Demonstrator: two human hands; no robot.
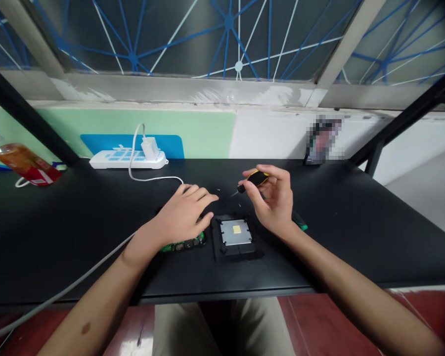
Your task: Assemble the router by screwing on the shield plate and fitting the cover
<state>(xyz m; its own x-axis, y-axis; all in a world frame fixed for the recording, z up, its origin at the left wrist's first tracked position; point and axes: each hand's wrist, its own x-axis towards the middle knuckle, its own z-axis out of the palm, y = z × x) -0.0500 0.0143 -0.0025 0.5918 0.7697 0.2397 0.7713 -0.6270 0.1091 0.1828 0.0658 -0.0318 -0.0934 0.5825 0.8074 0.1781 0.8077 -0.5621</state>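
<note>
My right hand (272,200) grips a small screwdriver (257,179) by its black and yellow handle, its thin shaft pointing down to the left. My left hand (183,210) hovers over or rests on a green circuit board (185,244), with thumb and fingers apart; it covers most of the board. Between the hands lies a black plastic casing (239,251) with a silver metal plate (228,236) in it and a pale yellow square pad (237,229) on the plate. Tiny light bits (218,190) lie near the screwdriver tip, too small to identify.
A white power strip (128,159) with a plugged-in charger (149,148) stands at the back; its white cable (96,267) runs under my left arm. A drink bottle (27,163) is at far left. A blurred-out item (322,141) leans against the wall. A green-black object (300,221) is partly behind my right wrist.
</note>
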